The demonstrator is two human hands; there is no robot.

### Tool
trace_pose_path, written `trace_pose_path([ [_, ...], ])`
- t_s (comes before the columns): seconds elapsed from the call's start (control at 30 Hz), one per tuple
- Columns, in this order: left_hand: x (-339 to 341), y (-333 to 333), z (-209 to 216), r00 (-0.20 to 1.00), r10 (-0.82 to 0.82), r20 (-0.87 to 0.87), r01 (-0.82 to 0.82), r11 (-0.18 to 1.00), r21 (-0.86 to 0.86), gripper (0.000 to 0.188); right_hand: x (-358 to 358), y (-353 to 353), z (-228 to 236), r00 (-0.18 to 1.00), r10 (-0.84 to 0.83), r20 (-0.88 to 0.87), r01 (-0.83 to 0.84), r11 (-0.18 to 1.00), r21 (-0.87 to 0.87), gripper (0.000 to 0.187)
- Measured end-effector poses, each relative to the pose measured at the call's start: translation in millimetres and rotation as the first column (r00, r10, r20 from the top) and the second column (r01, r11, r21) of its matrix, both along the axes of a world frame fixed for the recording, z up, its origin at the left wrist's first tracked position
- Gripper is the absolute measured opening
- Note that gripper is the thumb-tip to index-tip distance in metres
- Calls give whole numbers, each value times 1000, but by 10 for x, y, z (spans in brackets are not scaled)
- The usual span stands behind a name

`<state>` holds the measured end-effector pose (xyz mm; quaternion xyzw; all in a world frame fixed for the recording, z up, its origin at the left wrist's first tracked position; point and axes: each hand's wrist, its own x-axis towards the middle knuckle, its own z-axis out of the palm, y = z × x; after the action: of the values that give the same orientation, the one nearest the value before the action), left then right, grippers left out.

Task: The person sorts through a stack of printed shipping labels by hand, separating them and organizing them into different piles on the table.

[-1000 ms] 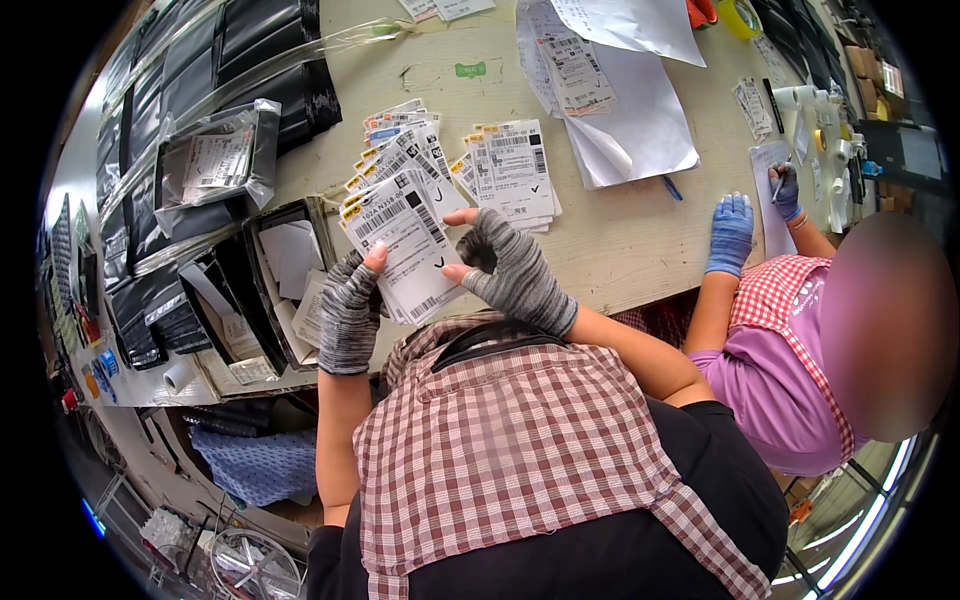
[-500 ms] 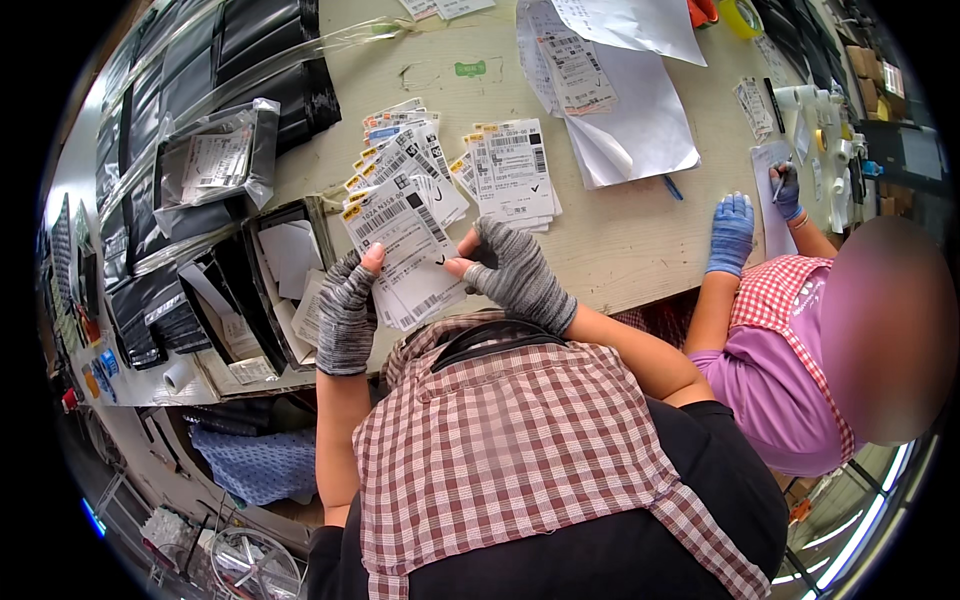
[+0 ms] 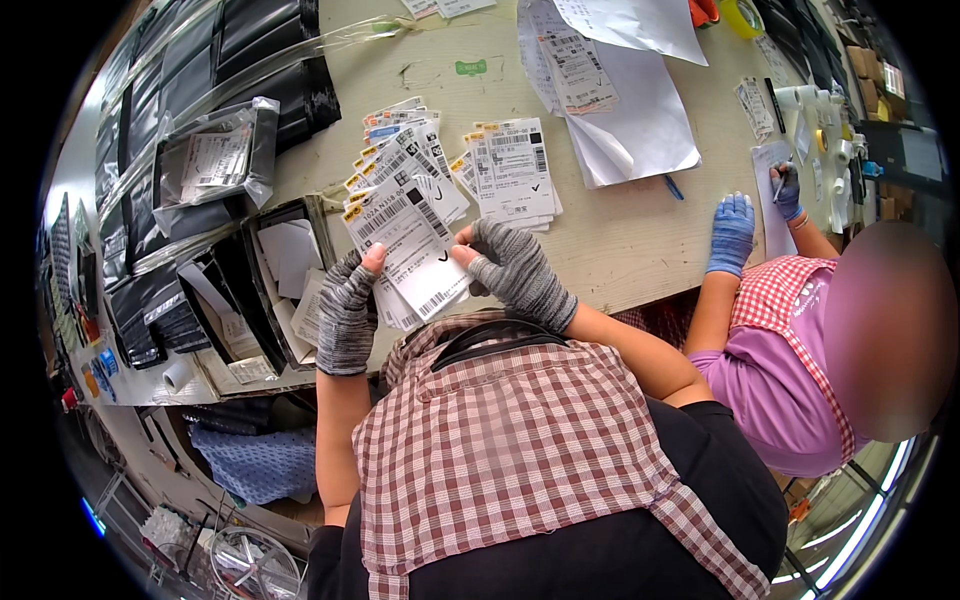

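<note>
A small stack of white shipping labels (image 3: 412, 245) with barcodes is held between my hands, above the near edge of the table. My left hand (image 3: 348, 312), in a grey fingerless glove, grips the stack's left side with the thumb on top. At its right edge my right hand (image 3: 520, 268), gloved alike, pinches the top label between thumb and fingers. Just beyond lies a fanned pile of labels (image 3: 398, 155), partly covered by the held ones. To its right rests a second label pile (image 3: 508, 170), its top sheet bearing a hand-drawn tick.
Black plastic packages (image 3: 215, 60) cover the left side, with a clear-wrapped parcel (image 3: 217, 158) among them. Open boxes (image 3: 285, 270) holding papers stand by my left hand. White sheets (image 3: 640, 120) lie back right. At right, a co-worker's blue-gloved hand (image 3: 731, 238) rests on the table.
The top label in my hands has shifted slightly down and right over those beneath it. My right hand has moved a little with it; the piles stay put.
</note>
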<state>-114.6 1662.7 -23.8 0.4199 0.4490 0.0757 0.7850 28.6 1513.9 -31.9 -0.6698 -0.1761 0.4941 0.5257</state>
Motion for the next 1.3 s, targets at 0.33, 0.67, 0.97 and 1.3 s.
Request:
trace_pose_path([
  [0.33, -15, 4, -26, 1000, 19, -14, -19, 1000, -18, 43, -18, -27, -21, 997, -72, -31, 74, 995, 60, 17],
  [0.67, -15, 28, -47, 1000, 10, 18, -10, 1000, -21, 43, -38, -17, -70, 997, -81, 11, 79, 991, 108, 18],
  [0.97, -8, 27, -5, 998, 3, 63, 0, 998, -58, 41, 4, -47, -40, 992, -117, 35, 115, 991, 67, 15],
  [1.3, -18, 47, -34, 999, -14, 44, 17, 996, -82, 44, 5, -34, -63, 995, -101, 25, 100, 995, 25, 16],
])
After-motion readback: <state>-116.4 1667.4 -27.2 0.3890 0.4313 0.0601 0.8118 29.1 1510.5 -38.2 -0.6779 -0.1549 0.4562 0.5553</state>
